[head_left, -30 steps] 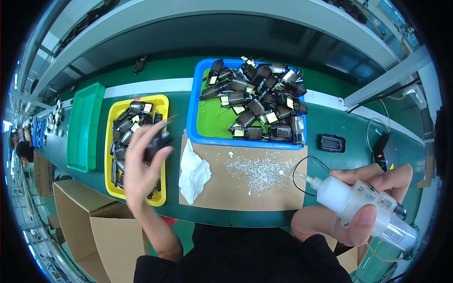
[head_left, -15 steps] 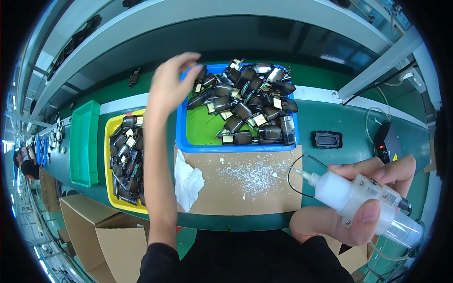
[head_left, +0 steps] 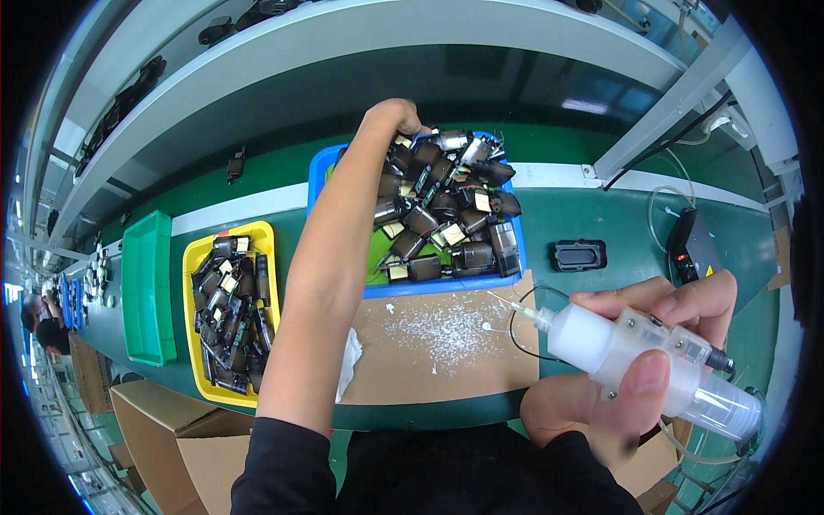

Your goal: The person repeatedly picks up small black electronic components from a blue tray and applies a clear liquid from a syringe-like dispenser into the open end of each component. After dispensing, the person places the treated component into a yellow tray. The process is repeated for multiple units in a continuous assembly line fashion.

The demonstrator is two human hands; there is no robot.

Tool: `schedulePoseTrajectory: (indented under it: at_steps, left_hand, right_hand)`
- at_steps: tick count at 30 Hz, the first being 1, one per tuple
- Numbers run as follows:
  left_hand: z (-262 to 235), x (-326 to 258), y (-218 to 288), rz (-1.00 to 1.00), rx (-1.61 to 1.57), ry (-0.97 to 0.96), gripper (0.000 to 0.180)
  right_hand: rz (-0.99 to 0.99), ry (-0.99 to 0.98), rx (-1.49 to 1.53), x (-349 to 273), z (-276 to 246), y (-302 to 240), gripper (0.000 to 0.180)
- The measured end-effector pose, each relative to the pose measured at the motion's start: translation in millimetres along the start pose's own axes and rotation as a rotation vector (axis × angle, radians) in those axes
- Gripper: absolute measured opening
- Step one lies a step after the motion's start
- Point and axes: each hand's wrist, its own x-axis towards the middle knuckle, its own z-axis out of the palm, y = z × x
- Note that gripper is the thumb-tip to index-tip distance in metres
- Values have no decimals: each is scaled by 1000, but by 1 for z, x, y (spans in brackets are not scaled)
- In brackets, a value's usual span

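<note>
My left hand (head_left: 390,120) reaches far forward over the blue tray (head_left: 319,176), its fingers down among several small black parts (head_left: 446,215) piled on a green liner. Whether it grips one is hidden. My right hand (head_left: 639,378) holds a translucent white glue dispenser (head_left: 635,356) near the bench's front edge, nozzle pointing left over a brown cardboard sheet (head_left: 446,343) speckled with white drops. A thin black tube loops from the dispenser.
A yellow tray (head_left: 190,266) left of my arm holds several more black parts. A green tray (head_left: 142,292) lies further left. A white rag (head_left: 350,365) lies by the cardboard. A black pad (head_left: 579,255) and a black control box (head_left: 695,249) sit at right. Cardboard boxes (head_left: 163,429) stand below.
My left hand left the yellow tray, swung right and forward, and now reaches into the far side of the blue tray. The right hand stays with the dispenser.
</note>
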Motion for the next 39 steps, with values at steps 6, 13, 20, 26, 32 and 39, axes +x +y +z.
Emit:
schedulePoseTrajectory:
  at_steps: [6, 13, 20, 26, 32, 39]
  left_hand:
    - [7, 0, -19, 196, -77, -67, 49]
    - [25, -11, -68, 274, -788, 273, 42]
    - [34, -148, -71, 786, -1855, 243, 31]
    - [66, -227, -16, 840, -2291, -304, 51]
    - [79, -246, 4, 1033, -2152, -367, 54]
    - [72, -272, 5, 1107, -1833, -334, 69]
  right_hand:
    - [-67, 85, 55, -6, 4, 6, 45]
    - [-25, -10, 99, -3, 5, -5, 40]
    - [-45, 66, 143, -8, 19, -4, 40]
    - [-133, 107, 178, -9, 35, 9, 39]
    - [-109, 39, 109, -10, 33, -2, 40]
    - [-54, -103, 81, -17, 26, 1, 41]
